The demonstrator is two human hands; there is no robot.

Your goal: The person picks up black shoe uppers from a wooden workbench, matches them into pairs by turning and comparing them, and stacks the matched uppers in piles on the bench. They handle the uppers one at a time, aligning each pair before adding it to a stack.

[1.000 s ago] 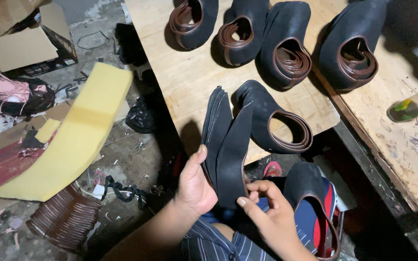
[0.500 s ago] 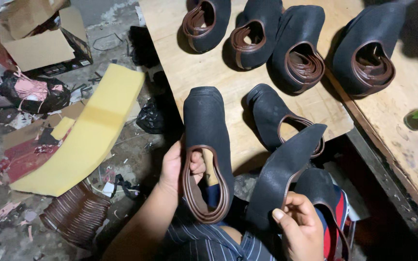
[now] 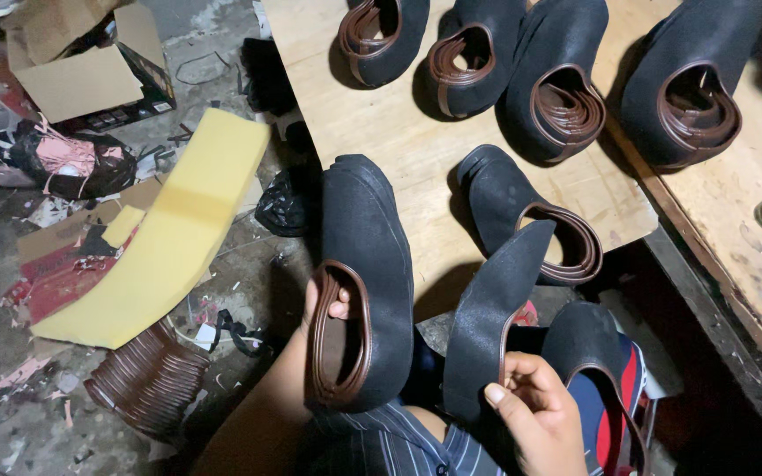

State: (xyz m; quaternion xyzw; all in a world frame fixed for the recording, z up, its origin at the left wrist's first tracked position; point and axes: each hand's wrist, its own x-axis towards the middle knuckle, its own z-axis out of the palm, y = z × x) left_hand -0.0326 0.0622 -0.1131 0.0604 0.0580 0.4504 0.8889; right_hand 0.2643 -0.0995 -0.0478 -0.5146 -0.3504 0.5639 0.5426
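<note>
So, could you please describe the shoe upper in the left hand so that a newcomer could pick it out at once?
Start at the pale plywood board carrying several black uppers. Just below its near edge, the left hand holds a black fabric shoe upper with brown leather trim, fingers hooked inside its opening. Unlike its neighbours, it is lifted off the board, and it faces the camera broadside, whereas the one in the right hand shows edge-on.

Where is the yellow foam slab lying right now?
In the head view the yellow foam slab lies on the littered floor, left of the wooden table, between the cardboard box and a brown strip stack.

Black shoe uppers [image 3: 365,264] with brown trim; yellow foam slab [image 3: 169,234].
</note>
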